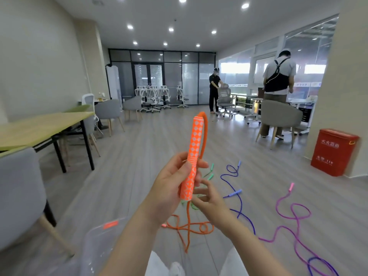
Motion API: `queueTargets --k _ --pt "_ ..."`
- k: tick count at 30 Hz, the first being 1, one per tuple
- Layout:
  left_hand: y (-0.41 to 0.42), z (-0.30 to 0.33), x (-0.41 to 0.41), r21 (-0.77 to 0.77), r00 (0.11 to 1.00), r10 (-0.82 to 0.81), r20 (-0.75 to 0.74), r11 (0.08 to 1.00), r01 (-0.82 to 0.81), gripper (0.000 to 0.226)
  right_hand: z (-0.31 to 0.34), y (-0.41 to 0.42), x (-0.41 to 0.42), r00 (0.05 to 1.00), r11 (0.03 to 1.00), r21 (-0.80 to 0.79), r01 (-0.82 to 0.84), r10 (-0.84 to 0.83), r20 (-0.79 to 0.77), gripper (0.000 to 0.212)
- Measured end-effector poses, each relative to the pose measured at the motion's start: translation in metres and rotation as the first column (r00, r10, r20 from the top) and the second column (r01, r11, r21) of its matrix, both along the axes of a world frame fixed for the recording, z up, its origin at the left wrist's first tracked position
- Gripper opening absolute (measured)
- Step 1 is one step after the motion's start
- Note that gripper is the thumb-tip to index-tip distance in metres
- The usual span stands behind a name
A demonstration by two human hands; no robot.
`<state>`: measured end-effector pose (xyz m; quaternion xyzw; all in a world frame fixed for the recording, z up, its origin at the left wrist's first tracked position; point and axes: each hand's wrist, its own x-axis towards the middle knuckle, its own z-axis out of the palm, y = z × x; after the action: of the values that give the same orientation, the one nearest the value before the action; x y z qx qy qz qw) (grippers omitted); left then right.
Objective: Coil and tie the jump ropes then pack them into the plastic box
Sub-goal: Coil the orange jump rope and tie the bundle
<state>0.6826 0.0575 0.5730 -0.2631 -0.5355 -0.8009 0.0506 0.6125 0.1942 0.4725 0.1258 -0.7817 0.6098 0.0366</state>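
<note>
The left hand [171, 182] clasps the orange-and-white patterned jump-rope handle [192, 156] upright, its orange woven cord [188, 226] trailing floorward beside the right hand's [209, 198] relaxed, empty fingers [202, 191].

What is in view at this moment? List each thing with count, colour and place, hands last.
orange jump rope: 1, orange, handle with white diamonds held upright at centre, cord trailing to the floor
blue jump rope: 1, blue-purple, loose on the floor right of the hands
pink jump rope: 1, pink-purple, loose on the floor at right
green jump rope: 1, green, on the floor behind the hands, mostly hidden
plastic box: 1, clear with an orange clip, floor at lower left
red bin: 1, red, by the right pillar
table: 1, light wood with black legs, at left
left hand: grips the orange handle
right hand: fingers at the handle's lower end
</note>
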Motion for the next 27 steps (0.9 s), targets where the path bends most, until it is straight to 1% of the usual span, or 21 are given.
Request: queueTargets --k 1,2,4,5,7,8,10,11,13,14,15,18,19,22,23,24,25,27 --pt "-0.001 -0.001 0.007 -0.014 1.000 -0.011 0.001 1.000 0.011 0.030 -0.003 -0.003 -0.001 0.999 0.999 -0.025 0.045 -0.046 -0.021 0.061" --pt "-0.003 -0.002 0.013 -0.018 1.000 -0.026 -0.002 1.000 0.026 0.029 -0.004 -0.006 -0.002 0.996 0.997 -0.032 0.071 -0.072 -0.042 0.052" --pt "-0.008 -0.004 0.024 -0.013 0.999 -0.043 -0.014 0.999 0.042 0.029 -0.005 -0.011 0.000 0.994 0.998 -0.014 0.068 -0.069 -0.080 0.022" --pt "-0.012 -0.005 0.028 -0.014 0.999 -0.036 -0.015 0.999 0.036 0.032 -0.006 -0.012 0.002 0.993 0.998 0.016 0.056 -0.054 -0.101 0.014" --pt "-0.018 -0.008 0.035 -0.015 1.000 0.006 0.002 1.000 -0.006 0.040 -0.010 -0.010 0.009 0.992 0.994 0.096 0.058 -0.047 -0.115 0.014" --pt "-0.021 -0.010 0.038 -0.009 0.999 0.040 0.020 0.999 -0.039 0.042 -0.011 -0.008 0.014 0.994 0.995 0.081 0.059 -0.051 -0.100 0.011" --pt "-0.026 -0.015 0.043 0.014 0.988 0.140 0.073 0.990 -0.141 0.043 -0.011 -0.005 0.027 0.997 0.997 -0.050 0.060 -0.063 -0.050 0.007" --pt "-0.028 -0.019 0.045 0.012 0.972 0.215 0.098 0.976 -0.217 0.038 -0.008 -0.003 0.034 0.997 0.988 -0.139 0.063 -0.067 -0.024 0.006" --pt "-0.031 -0.030 0.049 -0.061 0.909 0.396 0.130 0.918 -0.392 0.026 0.002 -0.002 0.048 0.998 0.955 -0.292 0.055 -0.055 0.010 0.006" --pt "-0.032 -0.037 0.051 -0.115 0.875 0.463 0.139 0.886 -0.450 0.025 0.008 -0.003 0.054 0.999 0.939 -0.342 0.044 -0.039 0.020 0.006" --pt "-0.032 -0.043 0.054 -0.161 0.856 0.495 0.148 0.866 -0.472 0.023 0.015 -0.004 0.061 0.999 0.929 -0.369 0.033 -0.027 0.021 0.006" --pt "-0.031 -0.057 0.060 -0.315 0.841 0.529 0.115 0.822 -0.474 0.018 0.032 -0.007 0.080 1.000 0.924 -0.382 0.009 -0.019 -0.023 0.006" --pt "-0.031 -0.060 0.061 -0.344 0.847 0.522 0.097 0.816 -0.464 0.020 0.036 -0.008 0.086 0.999 0.923 -0.386 0.002 -0.017 -0.035 0.007" --pt "-0.027 -0.065 0.065 -0.367 0.883 0.462 0.086 0.838 -0.403 0.050 0.048 -0.005 0.102 0.998 0.924 -0.382 0.013 -0.037 -0.055 0.011" --pt "-0.024 -0.064 0.067 -0.357 0.893 0.438 0.103 0.854 -0.377 0.055 0.051 -0.003 0.106 0.997 0.923 -0.383 0.029 -0.055 -0.056 0.011" --pt "-0.021 -0.063 0.068 -0.337 0.897 0.424 0.125 0.869 -0.363 0.055 0.055 -0.001 0.111 0.996 0.922 -0.384 0.048 -0.074 -0.052 0.011" --pt "-0.017 -0.061 0.070 -0.315 0.897 0.419 0.141 0.878 -0.361 0.049 0.058 0.002 0.115 0.995 0.922 -0.381 0.065 -0.089 -0.046 0.011" --pt "-0.009 -0.057 0.071 -0.286 0.882 0.447 0.148 0.873 -0.394 0.020 0.062 0.006 0.124 0.994 0.928 -0.362 0.082 -0.103 -0.038 0.012"
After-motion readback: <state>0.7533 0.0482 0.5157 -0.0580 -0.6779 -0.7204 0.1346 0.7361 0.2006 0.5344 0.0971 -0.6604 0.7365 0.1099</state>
